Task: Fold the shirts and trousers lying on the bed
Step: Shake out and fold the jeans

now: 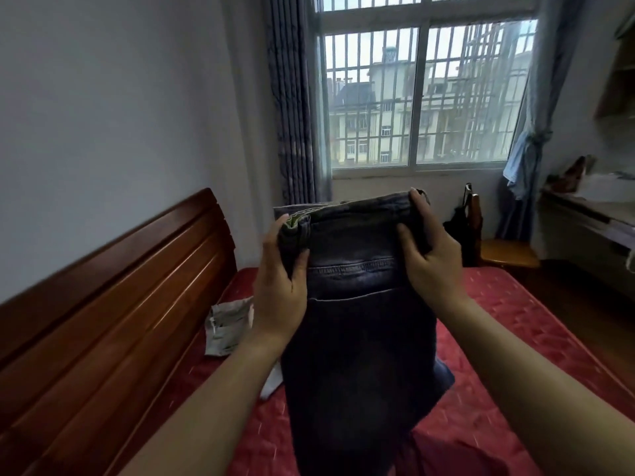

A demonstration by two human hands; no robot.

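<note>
A pair of dark blue jeans (357, 338) hangs in the air above the bed with the red cover (508, 324), waistband up and legs trailing down toward me. My left hand (280, 286) grips the left end of the waistband. My right hand (427, 249) grips the right end, fingers curled over the top edge. A light grey garment (226, 326) lies crumpled on the bed by the headboard. A white piece of cloth (269, 386) peeks out from behind the jeans.
A dark wooden headboard (113, 304) runs along the left. Beyond the bed are a barred window (422, 94) with blue curtains, a wooden chair (501, 252) with dark cloth over its back, and a desk (591, 214) at the right.
</note>
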